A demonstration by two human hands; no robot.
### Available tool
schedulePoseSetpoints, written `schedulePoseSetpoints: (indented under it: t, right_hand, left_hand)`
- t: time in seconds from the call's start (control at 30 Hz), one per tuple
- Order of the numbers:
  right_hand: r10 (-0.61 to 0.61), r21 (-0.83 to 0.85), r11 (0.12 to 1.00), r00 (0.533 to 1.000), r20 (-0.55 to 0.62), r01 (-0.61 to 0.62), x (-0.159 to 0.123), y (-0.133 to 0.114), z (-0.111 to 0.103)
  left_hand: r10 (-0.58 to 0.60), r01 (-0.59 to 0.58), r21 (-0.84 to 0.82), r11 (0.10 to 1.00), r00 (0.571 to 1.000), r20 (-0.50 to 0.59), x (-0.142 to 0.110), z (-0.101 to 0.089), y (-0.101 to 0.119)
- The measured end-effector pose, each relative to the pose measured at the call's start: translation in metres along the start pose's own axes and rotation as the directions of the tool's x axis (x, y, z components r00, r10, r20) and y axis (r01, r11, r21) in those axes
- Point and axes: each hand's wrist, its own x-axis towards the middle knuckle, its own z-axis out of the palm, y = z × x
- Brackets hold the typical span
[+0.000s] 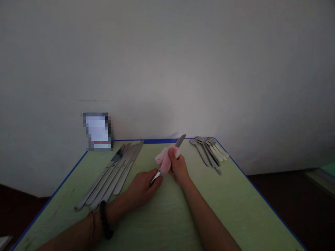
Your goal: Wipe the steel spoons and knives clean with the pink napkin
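My left hand [145, 185] is closed round the handle of a table knife [181, 140], whose blade points up and away to the right. A pink and white cloth [165, 161] is folded about the middle of the knife. My right hand [179, 167] grips that cloth, its thumb pressed on top; the blade's tip sticks out beyond it. Left of my hands, several more table knives [111, 184] lie side by side with their handles toward me. Part of the nearest handles is hidden behind my left wrist.
Several metal spoons [205, 148] and some white-handled cutlery [218, 151] lie at the back right of the green table [167, 226], which has a blue edge. A blurred, screen-like object [98, 130] stands at the back left. Behind the table rises a pale wall [167, 69].
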Motion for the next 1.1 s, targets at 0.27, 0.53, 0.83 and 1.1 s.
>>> schedulePoseSetpoints:
  t: [0.27, 0.53, 0.83, 1.1]
  right_hand:
    - [0.048, 0.475, 0.876, 0.995, 0.092, -0.086, 0.009, -0.012, 0.001]
    - [0.123, 0.581, 0.794, 0.984, 0.129, -0.176, 0.011, -0.011, 0.002]
    - [0.167, 0.586, 0.784, 0.979, 0.12, -0.205, 0.012, -0.013, 0.001]
    - [0.139, 0.619, 0.771, 0.988, 0.069, -0.152, 0.017, -0.008, -0.001]
  left_hand:
    - [-0.025, 0.024, -0.043, 0.999, 0.999, -0.023, 0.002, 0.001, -0.002]
    - [-0.027, 0.026, 0.021, 0.999, 0.999, 0.042, 0.0, -0.001, 0.003]
    - [-0.005, 0.004, 0.049, 0.999, 0.999, 0.032, 0.0, 0.002, 0.0]
    - [0.029, -0.029, -0.02, 0.999, 0.999, 0.038, -0.001, -0.001, 0.001]
